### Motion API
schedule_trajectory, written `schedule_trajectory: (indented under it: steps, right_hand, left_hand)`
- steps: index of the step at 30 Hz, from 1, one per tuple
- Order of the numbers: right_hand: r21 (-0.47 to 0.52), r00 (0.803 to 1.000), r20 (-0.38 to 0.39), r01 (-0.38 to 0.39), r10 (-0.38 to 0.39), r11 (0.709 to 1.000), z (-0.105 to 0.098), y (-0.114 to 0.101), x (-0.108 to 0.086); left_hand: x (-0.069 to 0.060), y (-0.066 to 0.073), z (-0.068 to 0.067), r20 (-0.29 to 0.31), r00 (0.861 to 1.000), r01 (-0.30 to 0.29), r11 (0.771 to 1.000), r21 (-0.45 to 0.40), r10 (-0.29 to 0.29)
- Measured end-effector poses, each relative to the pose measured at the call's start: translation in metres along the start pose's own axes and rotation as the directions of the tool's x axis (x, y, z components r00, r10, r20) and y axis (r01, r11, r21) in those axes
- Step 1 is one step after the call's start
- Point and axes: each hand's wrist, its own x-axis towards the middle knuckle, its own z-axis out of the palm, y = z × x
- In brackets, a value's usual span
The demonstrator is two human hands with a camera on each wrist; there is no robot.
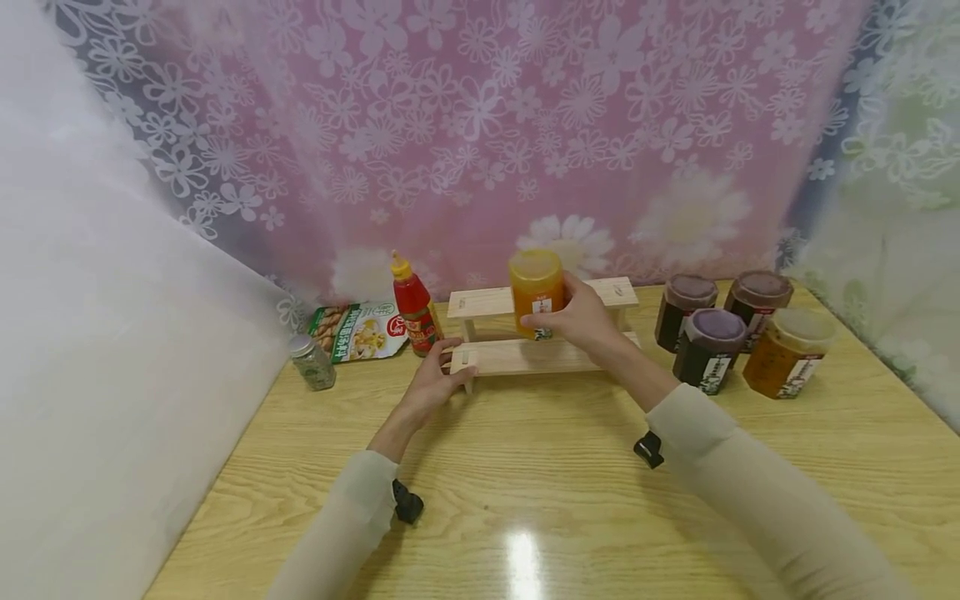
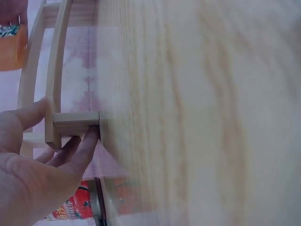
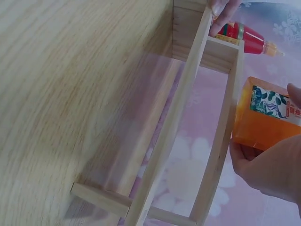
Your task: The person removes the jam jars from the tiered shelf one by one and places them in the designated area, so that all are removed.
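Observation:
A two-step wooden rack [image 1: 536,358] stands on the table near the curtain. My left hand [image 1: 429,385] grips the left end of its lower step; in the left wrist view the thumb of that hand [image 2: 37,174] lies on one side of the board and the fingers on the other. With my right hand [image 1: 583,321] I hold a jar of orange contents with a yellow lid [image 1: 528,308], upright at the upper step. In the right wrist view the jar's base [image 3: 258,127] is beside the step's edge; whether it touches cannot be told.
A red sauce bottle [image 1: 416,308] stands just left of the rack, beside a flat food packet [image 1: 363,333] and a small shaker jar [image 1: 312,364]. On the right are dark jars [image 1: 711,346] and an amber jar [image 1: 783,358]. A floral curtain [image 1: 480,150] hangs behind.

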Motion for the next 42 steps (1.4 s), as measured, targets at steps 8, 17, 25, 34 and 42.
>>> schedule_trajectory:
  steps: [8, 17, 25, 34, 42]
  right_hand:
    - [0.007, 0.999, 0.034, -0.036, 0.036, 0.999, -0.013, 0.004, -0.023]
    - [-0.01, 0.997, 0.037, -0.06, 0.061, 0.998, -0.04, 0.008, -0.056]
    - [-0.076, 0.993, 0.008, -0.115, 0.116, 0.99, -0.073, 0.026, -0.081]
    - [-0.177, 0.986, -0.017, -0.164, 0.164, 0.97, -0.102, 0.043, -0.11]
    - [-0.275, 0.985, -0.034, -0.17, 0.167, 0.946, -0.121, 0.052, -0.131]
  left_hand:
    - [-0.002, -0.002, -0.001, 0.022, 1.0, -0.005, 1.0, -0.01, 0.006]
    - [-0.002, 0.002, -0.001, 0.024, 1.0, -0.004, 1.0, 0.018, 0.003]
    - [-0.003, 0.001, -0.003, 0.016, 1.0, 0.013, 1.0, 0.015, -0.013]
    - [-0.002, -0.001, -0.003, 0.023, 1.0, 0.006, 1.0, 0.017, -0.006]
    - [-0.001, -0.003, -0.003, 0.03, 1.0, -0.002, 1.0, 0.009, 0.001]
